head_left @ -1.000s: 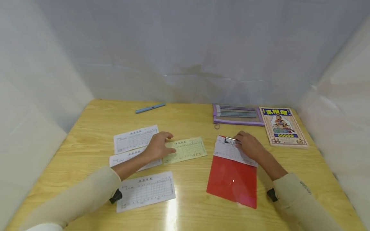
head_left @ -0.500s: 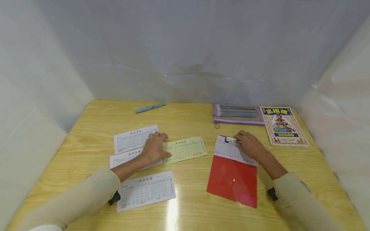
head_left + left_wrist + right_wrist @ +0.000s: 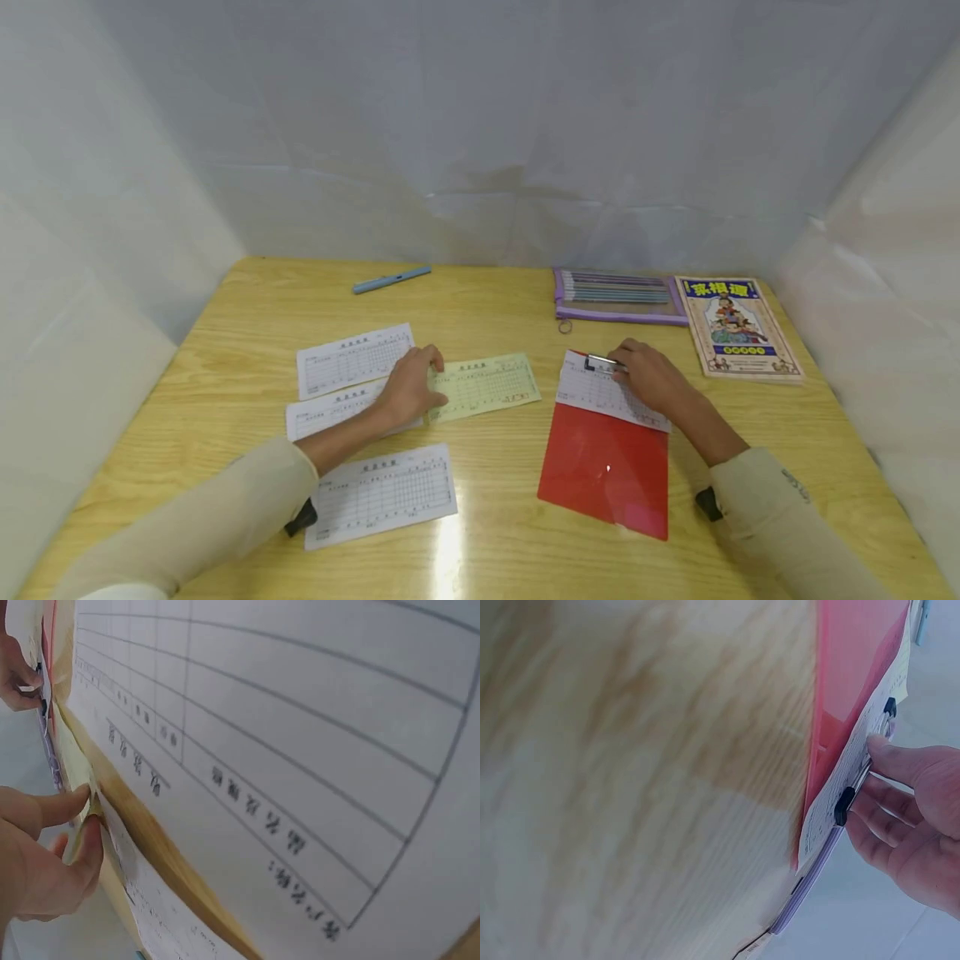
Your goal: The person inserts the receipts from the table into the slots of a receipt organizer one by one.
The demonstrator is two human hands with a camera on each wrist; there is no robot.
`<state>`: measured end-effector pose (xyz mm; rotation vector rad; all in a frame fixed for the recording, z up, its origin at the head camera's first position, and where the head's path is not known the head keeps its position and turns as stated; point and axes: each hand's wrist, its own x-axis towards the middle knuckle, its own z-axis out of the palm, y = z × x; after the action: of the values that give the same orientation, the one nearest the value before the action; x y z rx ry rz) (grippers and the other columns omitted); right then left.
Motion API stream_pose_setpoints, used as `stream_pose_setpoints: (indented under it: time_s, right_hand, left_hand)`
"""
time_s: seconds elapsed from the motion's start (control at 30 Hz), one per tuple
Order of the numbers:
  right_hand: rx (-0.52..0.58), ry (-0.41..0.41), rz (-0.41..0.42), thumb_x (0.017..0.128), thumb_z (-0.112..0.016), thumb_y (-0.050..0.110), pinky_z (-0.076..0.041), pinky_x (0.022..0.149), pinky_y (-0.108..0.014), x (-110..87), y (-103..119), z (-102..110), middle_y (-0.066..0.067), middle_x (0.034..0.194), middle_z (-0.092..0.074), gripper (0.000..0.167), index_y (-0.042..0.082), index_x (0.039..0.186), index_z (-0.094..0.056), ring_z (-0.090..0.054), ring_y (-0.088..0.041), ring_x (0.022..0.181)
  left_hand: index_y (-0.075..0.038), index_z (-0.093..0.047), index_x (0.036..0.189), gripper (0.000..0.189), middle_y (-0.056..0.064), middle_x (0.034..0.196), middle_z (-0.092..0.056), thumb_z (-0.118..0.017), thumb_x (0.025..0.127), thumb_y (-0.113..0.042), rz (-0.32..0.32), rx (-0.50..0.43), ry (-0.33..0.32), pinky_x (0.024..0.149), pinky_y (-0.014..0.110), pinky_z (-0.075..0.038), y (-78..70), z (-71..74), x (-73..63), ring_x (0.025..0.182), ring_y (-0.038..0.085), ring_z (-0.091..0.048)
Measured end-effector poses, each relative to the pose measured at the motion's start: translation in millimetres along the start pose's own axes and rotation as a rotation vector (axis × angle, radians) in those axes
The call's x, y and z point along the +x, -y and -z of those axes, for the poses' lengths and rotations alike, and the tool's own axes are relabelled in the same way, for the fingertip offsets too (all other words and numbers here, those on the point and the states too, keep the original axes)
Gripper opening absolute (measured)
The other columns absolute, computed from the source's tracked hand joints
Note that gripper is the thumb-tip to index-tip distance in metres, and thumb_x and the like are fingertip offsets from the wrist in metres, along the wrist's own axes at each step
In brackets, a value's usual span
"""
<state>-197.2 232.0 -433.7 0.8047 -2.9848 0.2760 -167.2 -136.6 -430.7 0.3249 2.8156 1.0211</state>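
Note:
At the left edge of a yellow receipt slip my left hand is bent over the paper. The left wrist view shows its thumb and a finger pinching that edge. My right hand grips the metal clip at the top of a red clipboard. Its thumb presses the clip from the front while the other fingers curl behind. Under the clip lies a white receipt slip, covering the clipboard's upper part.
Three white slips lie left: an upper one, a middle one partly under my left forearm, and a lower one. A blue pen, a purple-edged pencil pouch and a booklet line the table's back.
My left hand moved slightly left onto the yellow slip's left edge, and its fingertips drew closer to the paper. The right hand stays on the clip.

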Motion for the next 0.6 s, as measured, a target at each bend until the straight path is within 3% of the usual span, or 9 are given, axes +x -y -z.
stream_pose_setpoints:
  time_s: [0.13,0.27,0.47,0.6]
  right_hand:
    - [-0.005,0.006,-0.004,0.086,-0.067,0.007,-0.053,0.081,-0.043,-0.4,-0.2,-0.1,-0.018,0.102,-0.062,0.025,-0.004,0.108,-0.065,-0.061,-0.031,0.093]
    - [-0.003,0.012,-0.012,0.086,-0.067,0.007,-0.053,0.081,-0.044,-0.6,0.2,-0.6,-0.018,0.102,-0.062,0.025,-0.004,0.108,-0.065,-0.061,-0.032,0.093]
    - [-0.006,0.015,-0.019,0.086,-0.067,0.008,-0.053,0.081,-0.044,-0.8,0.5,-0.6,-0.018,0.102,-0.061,0.025,-0.004,0.108,-0.065,-0.061,-0.031,0.093]
    - [-0.009,0.018,-0.027,0.086,-0.067,0.008,-0.052,0.08,-0.044,0.0,0.2,0.0,-0.018,0.102,-0.061,0.025,-0.004,0.108,-0.066,-0.061,-0.031,0.092]
  left_hand:
    - [-0.004,-0.061,0.097,0.025,0.009,0.094,-0.059,-0.074,0.075,-0.003,-0.016,-0.011,-0.012,0.072,0.031,-0.041,0.6,-4.1,-1.9,0.081,0.02,-0.048]
    - [-0.003,-0.065,0.092,0.016,0.01,0.096,-0.064,-0.072,0.077,-0.002,-0.03,-0.026,-0.032,0.071,0.029,-0.045,1.3,-6.6,-2.8,0.079,0.018,-0.052]
    - [0.002,-0.065,0.106,0.026,0.013,0.09,-0.065,-0.067,0.08,0.002,-0.058,-0.054,-0.063,0.057,0.023,-0.044,1.9,-6.9,-5.0,0.063,0.013,-0.05]
    - [0.004,-0.062,0.114,0.03,0.013,0.088,-0.063,-0.06,0.084,0.003,-0.081,-0.063,-0.097,0.055,0.021,-0.041,1.5,-6.3,-5.6,0.063,0.012,-0.047]
